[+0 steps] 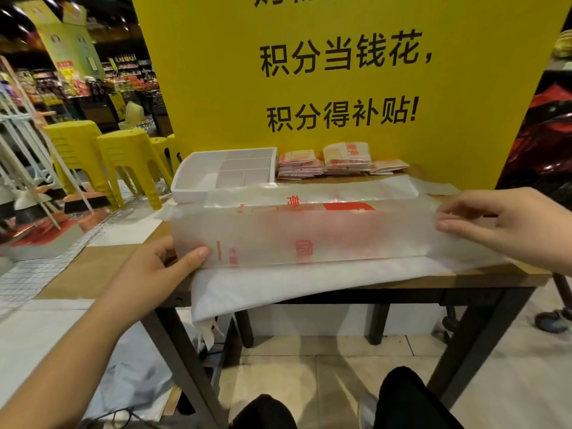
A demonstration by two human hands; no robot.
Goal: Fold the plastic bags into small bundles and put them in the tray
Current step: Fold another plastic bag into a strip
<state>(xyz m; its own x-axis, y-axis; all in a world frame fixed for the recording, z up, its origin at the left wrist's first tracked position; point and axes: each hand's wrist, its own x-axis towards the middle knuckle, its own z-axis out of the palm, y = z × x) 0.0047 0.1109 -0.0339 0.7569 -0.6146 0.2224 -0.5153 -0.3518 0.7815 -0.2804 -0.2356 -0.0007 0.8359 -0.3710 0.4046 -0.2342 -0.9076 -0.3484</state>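
A translucent white plastic bag (pixel 309 233) with red print is folded into a long strip and lies across the small wooden table (pixel 510 278). My left hand (pixel 161 261) pinches its left end, thumb on top. My right hand (pixel 507 224) pinches its right end with thumb and fingertips. Under it lies a stack of flat white bags (pixel 278 289) that droops over the table's front edge. A white divided tray (pixel 192 181) stands at the back left of the table. Several folded bag bundles (pixel 337 162) are stacked beside the tray, at the back.
A big yellow sign (pixel 340 72) stands right behind the table. Yellow plastic stools (pixel 130 159) and brooms (pixel 77 193) are on the floor to the left. My knees (pixel 334 407) show below the table. More plastic lies on the floor at lower left.
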